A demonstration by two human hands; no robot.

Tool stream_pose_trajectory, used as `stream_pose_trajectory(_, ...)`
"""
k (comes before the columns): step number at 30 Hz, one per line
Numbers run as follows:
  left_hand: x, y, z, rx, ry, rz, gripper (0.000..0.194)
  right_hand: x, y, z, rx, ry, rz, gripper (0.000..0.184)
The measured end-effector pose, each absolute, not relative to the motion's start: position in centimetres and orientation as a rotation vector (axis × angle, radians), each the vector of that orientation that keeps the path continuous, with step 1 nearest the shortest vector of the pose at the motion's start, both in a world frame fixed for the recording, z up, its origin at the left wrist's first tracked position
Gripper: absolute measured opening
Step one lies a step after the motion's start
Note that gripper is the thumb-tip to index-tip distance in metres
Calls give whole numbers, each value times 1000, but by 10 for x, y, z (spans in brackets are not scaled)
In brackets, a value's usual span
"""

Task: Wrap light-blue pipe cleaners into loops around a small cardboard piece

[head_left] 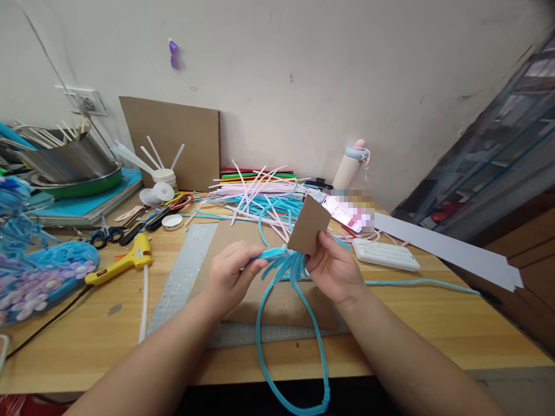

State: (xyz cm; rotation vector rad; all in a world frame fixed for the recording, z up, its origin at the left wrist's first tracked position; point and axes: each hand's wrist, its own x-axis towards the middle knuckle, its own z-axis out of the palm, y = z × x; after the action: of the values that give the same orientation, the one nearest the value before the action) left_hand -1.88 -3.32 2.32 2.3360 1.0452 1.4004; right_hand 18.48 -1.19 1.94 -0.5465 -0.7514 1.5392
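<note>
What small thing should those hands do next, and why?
Perhaps the right hand should ease the cardboard square away from the blue loops: its lower edge overlaps them, hiding part, while the left hand pinches the blue bundle beside them.

The one camera rides on the person's head, facing forward and down across the table [437,323] to the wall [269,75] at twelve o'clock, close above the hands [234,274], with one forearm [160,352] entering between seven and eight, the other [416,352] between four and five.
</note>
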Motion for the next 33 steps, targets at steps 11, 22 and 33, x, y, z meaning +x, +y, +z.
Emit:
stream_pose_trajectory(11,-11,-31,23,2037,1247,1287,40,182,-11,18,-474,-694,1534,24)
stream_pose_trajectory(22,-11,-28,25,1855,1221,1359,10,181,-12,15,-598,-844,1509,26)
stream_pose_trajectory(33,-28,-10,33,1203,1202,1696,11,218,-7,30,-1076,-1598,1544,28)
